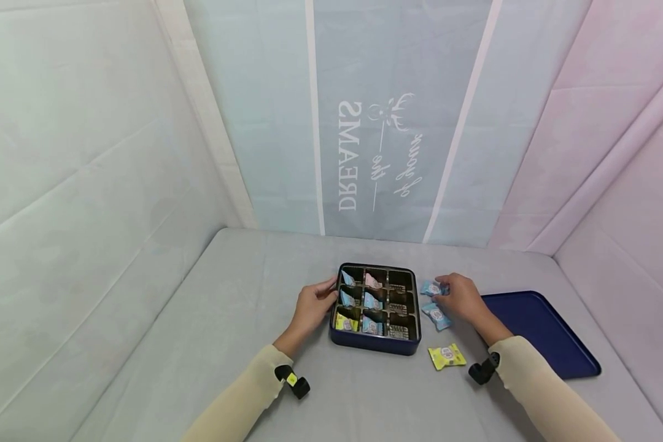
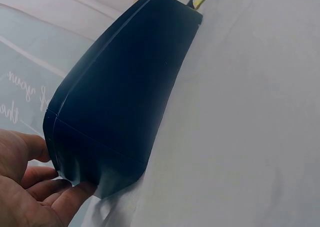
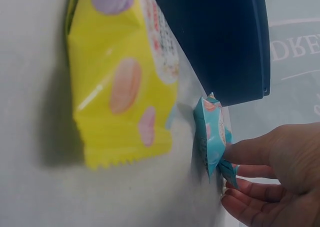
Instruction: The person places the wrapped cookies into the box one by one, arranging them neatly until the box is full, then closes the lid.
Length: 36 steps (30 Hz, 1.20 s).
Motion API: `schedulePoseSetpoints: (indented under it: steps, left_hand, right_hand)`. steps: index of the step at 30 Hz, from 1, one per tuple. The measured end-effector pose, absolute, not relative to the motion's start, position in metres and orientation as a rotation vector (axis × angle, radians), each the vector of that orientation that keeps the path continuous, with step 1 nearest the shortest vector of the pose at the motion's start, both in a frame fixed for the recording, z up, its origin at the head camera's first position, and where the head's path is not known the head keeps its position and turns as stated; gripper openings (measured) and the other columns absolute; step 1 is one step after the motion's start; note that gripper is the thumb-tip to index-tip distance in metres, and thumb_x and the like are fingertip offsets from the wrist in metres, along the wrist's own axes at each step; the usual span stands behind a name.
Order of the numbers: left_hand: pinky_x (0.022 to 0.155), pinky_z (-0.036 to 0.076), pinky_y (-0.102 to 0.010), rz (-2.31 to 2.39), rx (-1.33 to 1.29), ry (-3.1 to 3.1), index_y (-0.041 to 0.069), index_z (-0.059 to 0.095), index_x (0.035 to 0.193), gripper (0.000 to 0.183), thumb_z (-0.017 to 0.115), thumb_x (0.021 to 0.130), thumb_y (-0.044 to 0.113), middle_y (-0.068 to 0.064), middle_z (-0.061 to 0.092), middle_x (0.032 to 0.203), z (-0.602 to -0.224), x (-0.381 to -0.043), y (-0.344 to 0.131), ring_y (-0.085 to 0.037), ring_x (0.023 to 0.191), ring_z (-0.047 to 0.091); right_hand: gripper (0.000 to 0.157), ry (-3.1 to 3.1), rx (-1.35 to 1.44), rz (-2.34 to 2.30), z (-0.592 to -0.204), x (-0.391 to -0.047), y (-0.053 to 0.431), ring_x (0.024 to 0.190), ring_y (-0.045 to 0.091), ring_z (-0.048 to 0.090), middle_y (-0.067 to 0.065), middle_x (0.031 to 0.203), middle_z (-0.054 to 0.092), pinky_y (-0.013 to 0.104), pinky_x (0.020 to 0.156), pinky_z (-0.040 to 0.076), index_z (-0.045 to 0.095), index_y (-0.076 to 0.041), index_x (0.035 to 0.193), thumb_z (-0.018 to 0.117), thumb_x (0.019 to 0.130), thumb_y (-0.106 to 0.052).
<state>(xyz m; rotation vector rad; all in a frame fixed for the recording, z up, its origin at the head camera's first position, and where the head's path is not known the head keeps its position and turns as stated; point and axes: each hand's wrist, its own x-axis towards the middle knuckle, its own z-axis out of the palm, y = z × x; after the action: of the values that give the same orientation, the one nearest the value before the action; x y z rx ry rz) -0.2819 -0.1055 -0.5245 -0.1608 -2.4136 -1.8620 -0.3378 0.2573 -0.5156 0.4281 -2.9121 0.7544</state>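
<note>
A dark blue square tin (image 1: 374,345) with a grid of compartments stands on the table. Small wrapped candies sit in its left and middle columns: blue ones, a pink one (image 1: 373,281) and a yellow one (image 1: 346,323). My left hand (image 1: 312,307) holds the tin at its left side, thumb and fingertips against the wall near a corner (image 2: 95,172). Right of the tin, my right hand (image 1: 460,298) pinches a blue candy packet (image 1: 431,288) between thumb and fingers. Another blue packet (image 1: 436,316) lies just in front of that one.
A yellow candy packet (image 1: 447,356) lies on the grey table cover (image 1: 359,399), nearer to me. At the right, partly under my right forearm, is a dark blue lid or tray (image 1: 547,337). Fabric walls (image 1: 265,123) enclose the table at the back and sides.
</note>
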Motion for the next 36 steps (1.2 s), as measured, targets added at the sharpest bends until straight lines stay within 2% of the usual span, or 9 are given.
schedulePoseSetpoints:
  steps: [7, 12, 20, 27, 32, 36]
  left_hand:
    - [0.08, 0.059, -0.028, -1.873, -0.149, -2.407, 0.008, 0.064, 0.137, 0.039, 0.066, 0.098, 0.01, -0.013, 0.065, 0.132, -0.524, -0.281, -0.105, -0.022, 0.113, 0.068]
    - [0.08, 0.059, -0.029, -1.886, -0.155, -2.397, 0.007, 0.063, 0.137, 0.038, 0.065, 0.099, 0.009, -0.014, 0.065, 0.133, -0.523, -0.281, -0.105, -0.023, 0.113, 0.068]
    - [0.08, 0.059, -0.026, -1.877, -0.156, -2.403, 0.007, 0.064, 0.136, 0.037, 0.066, 0.099, 0.01, -0.012, 0.064, 0.133, -0.524, -0.28, -0.105, -0.021, 0.114, 0.067]
    - [0.081, 0.059, -0.03, -1.886, -0.176, -2.388, 0.003, 0.064, 0.134, 0.036, 0.065, 0.099, 0.01, -0.015, 0.064, 0.133, -0.521, -0.277, -0.104, -0.025, 0.115, 0.067]
    - [0.078, 0.059, -0.028, -1.877, -0.178, -2.387, 0.006, 0.066, 0.133, 0.035, 0.067, 0.099, 0.013, -0.014, 0.067, 0.13, -0.529, -0.283, -0.106, -0.024, 0.112, 0.068]
    - [0.082, 0.059, -0.029, -1.86, -0.176, -2.396, 0.006, 0.066, 0.133, 0.035, 0.067, 0.099, 0.013, -0.013, 0.066, 0.131, -0.528, -0.284, -0.106, -0.024, 0.116, 0.066]
  right_hand:
    - [0.032, -2.891, 0.479, 0.749, -0.514, -0.338, 0.258, 0.09, 0.037, 0.066, 0.023, 0.097, 0.069, 0.052, 0.077, 0.054, 0.072, 0.013, 0.107, 0.08, 0.078, 0.0]
    - [0.029, -2.903, 0.489, 0.753, -0.509, -0.339, 0.259, 0.086, 0.034, 0.065, 0.02, 0.094, 0.069, 0.05, 0.074, 0.054, 0.073, 0.012, 0.105, 0.078, 0.079, -0.001]
    - [0.026, -2.791, 0.607, 0.809, -0.504, -0.342, 0.262, 0.076, 0.024, 0.063, 0.016, 0.093, 0.068, 0.033, 0.062, 0.051, 0.075, 0.01, 0.105, 0.078, 0.079, 0.003]
    - [0.026, -2.778, 0.642, 0.839, -0.496, -0.34, 0.26, 0.079, 0.027, 0.067, 0.017, 0.096, 0.069, 0.036, 0.063, 0.055, 0.075, 0.008, 0.106, 0.078, 0.081, 0.001]
    - [0.027, -2.777, 0.625, 0.842, -0.489, -0.339, 0.257, 0.08, 0.028, 0.067, 0.017, 0.1, 0.069, 0.037, 0.064, 0.056, 0.075, 0.007, 0.109, 0.079, 0.083, -0.002]
    - [0.029, -2.763, 0.633, 0.848, -0.484, -0.338, 0.256, 0.083, 0.031, 0.068, 0.019, 0.105, 0.068, 0.041, 0.066, 0.058, 0.074, 0.006, 0.112, 0.078, 0.086, -0.004]
